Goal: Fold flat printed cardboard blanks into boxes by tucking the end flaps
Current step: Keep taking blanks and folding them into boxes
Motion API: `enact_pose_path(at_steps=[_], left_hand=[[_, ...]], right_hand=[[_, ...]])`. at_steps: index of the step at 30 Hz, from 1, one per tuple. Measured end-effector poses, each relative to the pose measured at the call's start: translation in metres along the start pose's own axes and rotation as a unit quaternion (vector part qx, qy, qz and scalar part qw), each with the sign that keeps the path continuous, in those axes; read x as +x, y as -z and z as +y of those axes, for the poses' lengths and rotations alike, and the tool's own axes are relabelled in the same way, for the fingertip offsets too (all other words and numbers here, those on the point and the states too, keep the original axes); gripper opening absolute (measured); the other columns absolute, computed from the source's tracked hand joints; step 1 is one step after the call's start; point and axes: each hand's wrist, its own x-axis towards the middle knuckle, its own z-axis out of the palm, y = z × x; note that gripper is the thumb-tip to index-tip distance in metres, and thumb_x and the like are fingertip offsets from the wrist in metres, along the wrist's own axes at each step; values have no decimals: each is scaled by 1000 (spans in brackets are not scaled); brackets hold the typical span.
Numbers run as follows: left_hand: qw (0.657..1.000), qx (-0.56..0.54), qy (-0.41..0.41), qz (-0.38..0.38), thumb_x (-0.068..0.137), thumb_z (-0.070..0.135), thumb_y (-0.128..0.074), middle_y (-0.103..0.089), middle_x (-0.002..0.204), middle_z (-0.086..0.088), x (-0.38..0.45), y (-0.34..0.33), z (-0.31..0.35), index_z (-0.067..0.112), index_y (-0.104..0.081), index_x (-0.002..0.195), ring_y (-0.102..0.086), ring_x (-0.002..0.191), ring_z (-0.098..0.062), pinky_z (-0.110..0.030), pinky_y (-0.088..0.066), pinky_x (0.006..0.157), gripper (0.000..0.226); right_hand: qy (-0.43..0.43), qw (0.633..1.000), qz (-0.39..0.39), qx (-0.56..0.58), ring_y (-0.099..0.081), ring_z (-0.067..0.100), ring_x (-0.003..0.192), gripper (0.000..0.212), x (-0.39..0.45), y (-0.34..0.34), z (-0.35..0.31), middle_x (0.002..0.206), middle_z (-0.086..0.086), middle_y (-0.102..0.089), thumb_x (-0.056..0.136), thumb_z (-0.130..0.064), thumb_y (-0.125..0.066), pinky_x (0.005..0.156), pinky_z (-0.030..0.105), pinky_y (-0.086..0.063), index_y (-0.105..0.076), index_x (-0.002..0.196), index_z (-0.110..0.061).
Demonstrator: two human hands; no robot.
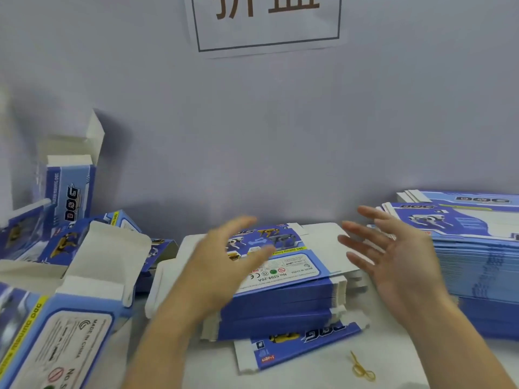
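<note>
Both hands hover with fingers spread and grasping nothing — left hand [224, 256] over, right hand [393, 254] just right of — the central stack of flat blanks [283, 293] on the table [323, 369], with folded boxes [70, 318] at left and a second stack [477, 262] at right.

Both my hands hover spread over the centre stack of flat blanks [280, 279], left hand [222, 265] and right hand [398, 254] holding nothing; folded boxes [70, 192] at frame left.
</note>
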Motion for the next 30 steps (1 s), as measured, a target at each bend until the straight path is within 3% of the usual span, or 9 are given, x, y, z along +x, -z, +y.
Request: enact_pose_path(at_steps=[2, 6, 13, 16, 19, 22, 26, 28, 30], left_hand=[[981, 165, 46, -93, 78, 66, -65, -20, 161, 17, 0, -19, -11, 44, -27, 151, -16, 150, -10, -30, -28, 118, 85], [938, 330, 56, -92, 95, 53, -56, -44, 148, 7, 2, -33, -27, 38, -39, 147, -45, 128, -16, -29, -42, 96, 57], [955, 285, -40, 74, 101, 49, -43, -70, 100, 10, 6, -25, -18, 40, -69, 112, -58, 80, -12, -32, -50, 70, 30], [961, 148, -107, 209, 102, 39, -48, -61, 63, 16, 7, -22, -2, 29, -73, 115, -52, 55, -8, -15, -35, 48, 30], [967, -97, -133, 196, 94, 43, -57, -69, 70, 26, 4, -20, 25, 27, -76, 102, -65, 71, 7, -5, -45, 57, 26], [927, -366, -81, -33, 93, 41, -62, -75, 109, 7, -2, -27, 41, 25, -76, 106, -69, 107, -6, -19, -56, 83, 25], [977, -157, -143, -18, 94, 1, -60, -63, 132, 16, -5, -31, 37, 29, -61, 132, -56, 124, 1, -20, -51, 96, 47], [985, -51, -165, -25, 87, 3, -59, -45, 144, 28, -6, -27, 32, 46, -48, 139, -39, 135, 8, -21, -39, 109, 69], [983, 56, -150, -87, 77, 17, -58, -10, 155, 39, -9, -25, 28, 68, -19, 140, -1, 148, 8, -36, -16, 123, 90]], right_hand=[[-4, 998, -15, -53, -74, 22, 85, 28, 2, -2, 5, 93, 6, -77, 97, -17, -44, 66, 33, -51, -69, 107, -21], [-7, 993, -38, -115, -74, 22, 79, 28, 4, -6, 12, 88, 5, -77, 97, -12, -45, 64, 32, -55, -71, 101, -20], [-11, 978, -58, -202, -68, 18, 61, 35, 0, -13, 16, 72, 8, -74, 93, 0, -45, 56, 27, -51, -75, 83, -14], [42, 955, -106, -275, -71, 9, 70, 33, -1, -15, 20, 84, -4, -76, 93, -3, -51, 57, 18, -52, -74, 103, -24], [85, 925, -232, -287, -63, -5, 108, 52, -8, -23, 26, 126, -25, -62, 92, -31, -64, 83, 22, -54, -46, 137, -51], [62, 939, -312, -128, -59, 8, 122, 55, -18, -38, 27, 134, -17, -60, 83, -53, -61, 99, 39, -50, -48, 136, -49], [-13, 980, -190, 53, -72, 26, 100, 42, -20, -40, 14, 108, 6, -75, 84, -45, -63, 83, 42, -58, -67, 120, -24], [-37, 983, -154, 89, -72, 31, 98, 36, -17, -33, 7, 109, 10, -75, 90, -40, -55, 84, 47, -57, -68, 118, -22], [-44, 983, -151, 98, -74, 29, 91, 30, -19, -27, 1, 105, 9, -76, 94, -40, -51, 72, 44, -61, -76, 104, -27]])
